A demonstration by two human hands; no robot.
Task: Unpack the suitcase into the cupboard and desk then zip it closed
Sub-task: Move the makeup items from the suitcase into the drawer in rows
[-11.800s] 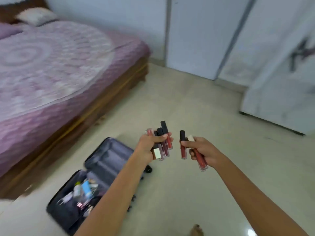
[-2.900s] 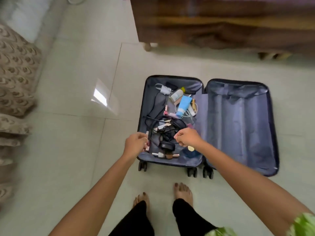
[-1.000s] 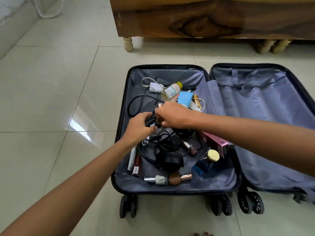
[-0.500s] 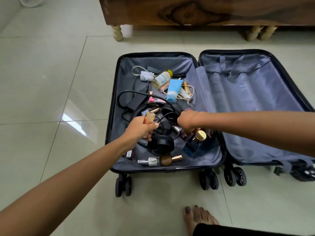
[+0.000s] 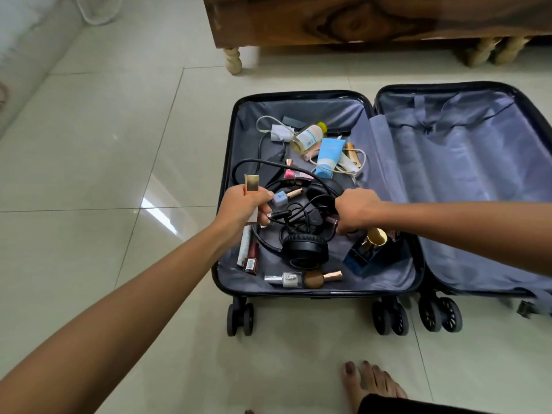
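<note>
A dark suitcase (image 5: 391,291) lies open on the floor. Its left half holds black headphones (image 5: 304,249) with tangled cables, a yellow-capped bottle (image 5: 309,135), a blue tube (image 5: 328,156), nail polishes (image 5: 301,279) and a gold-capped perfume bottle (image 5: 370,243). My left hand (image 5: 243,209) grips a gold-capped stick (image 5: 251,185) and a pale blue nail polish (image 5: 283,198) over the suitcase's left edge. My right hand (image 5: 355,210) is curled round a small item down among the cables beside the perfume; that item is mostly hidden. The right half is bare lining.
A wooden bed frame (image 5: 358,22) with turned legs stands just behind the suitcase. My bare foot (image 5: 370,383) is on the glossy tiles in front of the wheels (image 5: 239,318). Open tiled floor lies to the left.
My left hand has lifted with a gold-capped stick and a pale blue nail polish. My right hand stays low among the cables by the perfume bottle. The camera moved slightly.
</note>
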